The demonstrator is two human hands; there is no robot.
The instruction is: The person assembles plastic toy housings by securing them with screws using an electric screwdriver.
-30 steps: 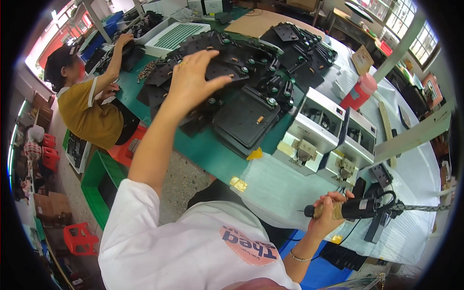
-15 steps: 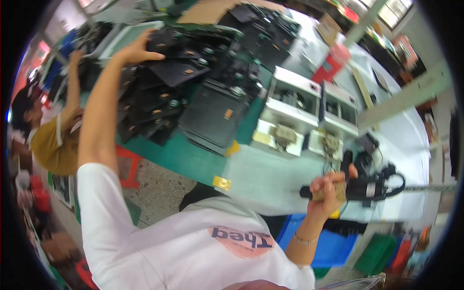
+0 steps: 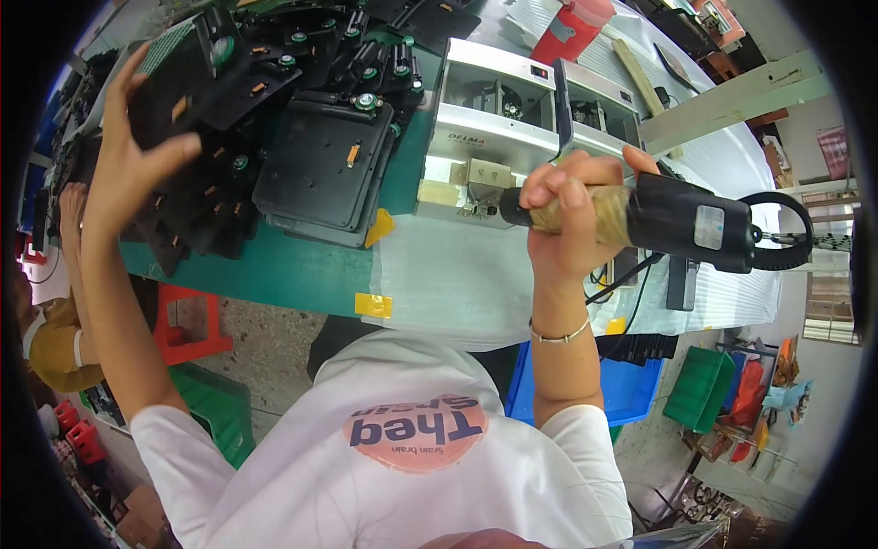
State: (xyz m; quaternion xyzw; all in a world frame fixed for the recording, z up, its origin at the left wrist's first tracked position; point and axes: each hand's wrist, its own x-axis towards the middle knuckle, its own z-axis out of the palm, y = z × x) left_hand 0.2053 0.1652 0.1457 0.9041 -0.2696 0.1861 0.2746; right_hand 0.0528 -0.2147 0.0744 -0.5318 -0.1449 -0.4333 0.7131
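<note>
My left hand (image 3: 133, 169) has its thumb and fingers spread wide around the edge of a black panel (image 3: 187, 87) at the far left. That panel is smeared by motion and bears a green-ringed round part. Beside it lie many similar black panels; a neat stack (image 3: 315, 174) of them sits to the right. My right hand (image 3: 572, 206) is closed around the tape-wrapped grip of a black electric screwdriver (image 3: 690, 224), held sideways above the table. Its loop hooks to a spring at the right. Just left of it stand two white screw feeders (image 3: 489, 137).
Green matting (image 3: 274, 284) and white sheeting (image 3: 448, 279) cover the table. A red cup (image 3: 576, 32) stands behind the feeders, near a pale post (image 3: 732, 101). Below are a blue bin (image 3: 631, 389) and red stool (image 3: 187, 325). A co-worker's arm (image 3: 73, 229) is at the left.
My left hand has come off the top of the pile, with a panel now between its thumb and fingers. My right hand has raised the screwdriver. The whole view has shifted.
</note>
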